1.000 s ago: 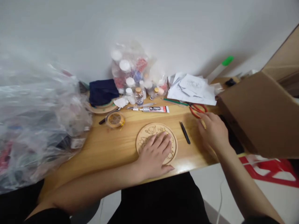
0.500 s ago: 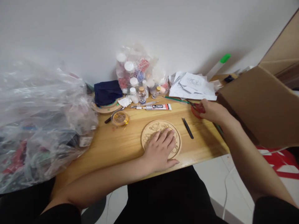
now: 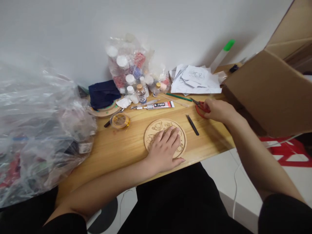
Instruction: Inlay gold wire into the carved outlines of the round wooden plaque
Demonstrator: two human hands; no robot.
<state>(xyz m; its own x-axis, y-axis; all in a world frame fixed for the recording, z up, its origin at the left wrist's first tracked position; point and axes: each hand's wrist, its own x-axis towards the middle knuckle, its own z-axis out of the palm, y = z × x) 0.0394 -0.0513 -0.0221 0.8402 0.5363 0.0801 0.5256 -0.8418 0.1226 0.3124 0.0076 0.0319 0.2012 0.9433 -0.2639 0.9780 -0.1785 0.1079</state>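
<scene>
My left hand [image 3: 163,148] lies flat on a round wooden board [image 3: 149,130] marked with outlined figures, its fingers spread and thumb out towards the table's front edge. It covers the middle of the board. At the right, my right hand [image 3: 218,110] has its fingers closed at the red handles of a pair of scissors [image 3: 200,109], which rests on the table with its blades pointing left. The far fingers are partly hidden. Black tweezers [image 3: 192,125] lie between the board and the scissors. By the blade tips is the end of a green pencil [image 3: 179,97].
A glue tube [image 3: 160,105], a spool of golden thread [image 3: 120,121] and small bottles [image 3: 141,94] lie behind the board. A large plastic bag [image 3: 46,130] fills the left side. Papers [image 3: 195,79] lie at the back; a cardboard box [image 3: 263,97] stands at the right.
The whole view has shifted slightly, so everything sits a little higher and further left. My left hand stays on the board, and my right hand stays at the scissors.
</scene>
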